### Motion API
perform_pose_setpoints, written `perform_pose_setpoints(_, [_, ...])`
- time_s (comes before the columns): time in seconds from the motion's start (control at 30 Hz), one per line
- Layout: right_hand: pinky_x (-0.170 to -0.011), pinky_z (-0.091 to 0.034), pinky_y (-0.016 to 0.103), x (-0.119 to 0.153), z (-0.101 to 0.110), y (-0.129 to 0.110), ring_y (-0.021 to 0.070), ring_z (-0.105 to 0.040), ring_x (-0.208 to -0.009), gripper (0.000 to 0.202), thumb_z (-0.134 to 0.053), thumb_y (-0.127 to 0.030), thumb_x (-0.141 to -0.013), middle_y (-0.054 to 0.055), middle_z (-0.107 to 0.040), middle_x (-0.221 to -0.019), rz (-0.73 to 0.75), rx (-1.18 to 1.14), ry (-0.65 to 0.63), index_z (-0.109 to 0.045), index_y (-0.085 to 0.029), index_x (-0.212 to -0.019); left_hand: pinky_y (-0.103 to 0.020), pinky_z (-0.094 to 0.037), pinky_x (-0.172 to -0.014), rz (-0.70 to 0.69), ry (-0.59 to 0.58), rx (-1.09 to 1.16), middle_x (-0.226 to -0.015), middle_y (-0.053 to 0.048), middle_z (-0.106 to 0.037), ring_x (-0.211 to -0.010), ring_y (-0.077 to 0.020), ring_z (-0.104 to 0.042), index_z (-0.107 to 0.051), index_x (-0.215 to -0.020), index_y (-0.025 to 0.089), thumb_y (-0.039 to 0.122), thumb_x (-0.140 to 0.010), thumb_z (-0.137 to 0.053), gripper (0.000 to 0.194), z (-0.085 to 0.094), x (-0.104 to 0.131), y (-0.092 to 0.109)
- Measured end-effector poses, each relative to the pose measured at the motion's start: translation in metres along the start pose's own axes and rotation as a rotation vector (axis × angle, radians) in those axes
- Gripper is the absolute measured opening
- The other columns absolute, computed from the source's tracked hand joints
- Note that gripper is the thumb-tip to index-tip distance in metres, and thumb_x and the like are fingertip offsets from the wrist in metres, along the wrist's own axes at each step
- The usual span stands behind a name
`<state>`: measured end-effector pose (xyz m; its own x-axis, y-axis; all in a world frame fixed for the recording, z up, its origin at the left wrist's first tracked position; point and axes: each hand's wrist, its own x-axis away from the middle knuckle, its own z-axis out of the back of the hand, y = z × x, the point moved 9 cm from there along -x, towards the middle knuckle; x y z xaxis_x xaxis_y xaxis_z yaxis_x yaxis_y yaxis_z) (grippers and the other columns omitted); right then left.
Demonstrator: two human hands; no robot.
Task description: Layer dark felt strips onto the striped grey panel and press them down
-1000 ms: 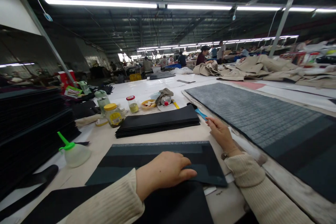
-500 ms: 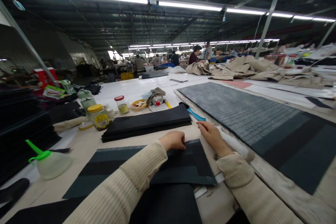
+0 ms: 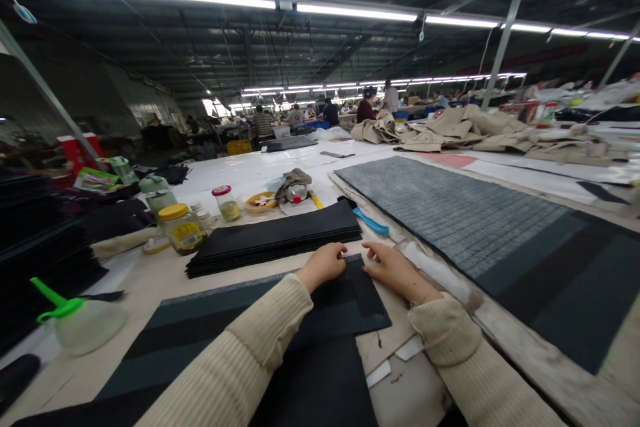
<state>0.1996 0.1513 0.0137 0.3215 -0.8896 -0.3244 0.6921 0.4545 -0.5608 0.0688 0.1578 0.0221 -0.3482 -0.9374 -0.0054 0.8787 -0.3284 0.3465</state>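
Observation:
A dark fabric panel [image 3: 200, 307] with grey-blue and black bands lies in front of me. At its far edge near the right corner, my left hand [image 3: 323, 265] has its fingers curled down onto the panel. My right hand [image 3: 397, 272] is close by at the right end, thumb and forefinger apart, the thumb at the panel's edge. Whether the right thumb presses on it I cannot tell. Plain black material [image 3: 315, 380] lies nearest me, partly hidden by my left sleeve. Just beyond the hands rests a stack of black pieces [image 3: 275, 233].
A blue-handled brush [image 3: 371, 221] lies past the stack. Jars, including a yellow-lidded jar [image 3: 181, 230], stand to the left, with a green-spouted bottle [image 3: 83, 327] nearer. A large grey panel [image 3: 450, 213] covers the right side. Beige fabric [image 3: 450, 130] is heaped behind; people are farther off.
The banded panel has shifted left, baring white scraps at its right end. My right hand has come left and down toward my left hand and the panel's edge.

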Motion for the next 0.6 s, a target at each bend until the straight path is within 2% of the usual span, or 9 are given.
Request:
perform_pose_setpoints(0.1, [-0.075,-0.041,0.032,0.0,-0.003,0.0,0.017,-0.054,-0.081,0.048,-0.059,-0.023,-0.068,0.002,-0.06,-0.089,-0.004,0.038,-0.023,-0.053,-0.017,-0.115,-0.026,-0.043,-0.081,-0.036,0.089,0.037,-0.096,-0.006,-0.063,-0.09,-0.0175,-0.057,-0.064,-0.098,0.016,0.023,-0.084,-0.046,0.024,-0.003,-0.003,0.008])
perform_pose_setpoints(0.27, [-0.077,-0.04,0.032,-0.001,-0.003,0.0,0.0175,-0.054,-0.082,0.049,-0.06,-0.023,-0.068,0.003,-0.06,-0.092,-0.012,0.051,-0.026,-0.052,-0.018,-0.116,-0.026,-0.042,-0.082,-0.065,0.193,0.083,-0.094,-0.005,-0.062,-0.091,-0.0165,-0.056,-0.066,-0.094,0.017,0.018,-0.085,-0.046,0.022,-0.005,0.002,0.013])
perform_pose_setpoints(0.4, [-0.077,-0.041,0.031,0.0,-0.002,0.001,0.0171,-0.055,-0.082,0.05,-0.06,-0.023,-0.068,0.002,-0.06,-0.093,-0.025,0.045,-0.021,-0.051,-0.019,-0.117,-0.025,-0.042,-0.082,-0.139,0.217,0.089,-0.094,-0.003,-0.062,-0.091,-0.0158,-0.055,-0.066,-0.093,0.018,0.016,-0.085,-0.048,0.02,-0.005,0.007,0.016])
perform_pose_setpoints(0.6, [-0.077,-0.041,0.032,0.0,-0.002,0.002,0.0167,-0.055,-0.082,0.051,-0.06,-0.022,-0.068,0.002,-0.061,-0.093,-0.02,0.04,-0.009,-0.051,-0.02,-0.118,-0.028,-0.041,-0.086,-0.292,0.193,-0.064,-0.099,-0.003,-0.061,-0.092,-0.016,-0.052,-0.064,-0.1,0.021,0.014,-0.087,-0.044,0.025,-0.008,0.013,0.029])
